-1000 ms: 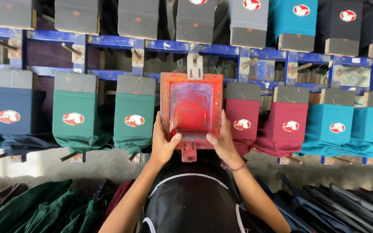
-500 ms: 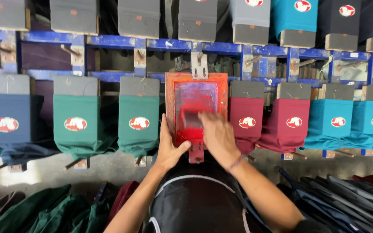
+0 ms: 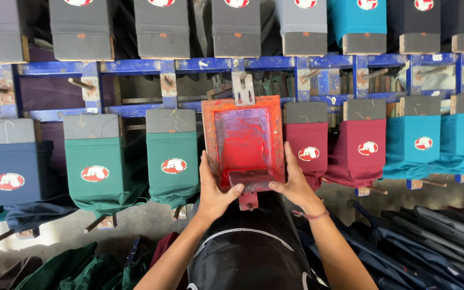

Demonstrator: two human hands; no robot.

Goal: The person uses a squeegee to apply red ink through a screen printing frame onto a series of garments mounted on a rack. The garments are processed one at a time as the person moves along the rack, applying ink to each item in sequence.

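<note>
A small red-stained printing screen frame lies on a black garment stretched over a board in front of me. A red squeegee block rests at the near end of the screen, with red ink smeared above it. My left hand grips the frame's lower left corner, thumb on the squeegee. My right hand grips the lower right corner, its thumb also touching the squeegee.
Boards in a row carry a navy, two green, two maroon and teal shirts with red-and-white oval prints. A blue metal rack holds another row above. Green and dark garments are piled below.
The squeegee has come down from the middle of the screen to its near end. My right hand has shifted from the screen's centre to the lower right corner.
</note>
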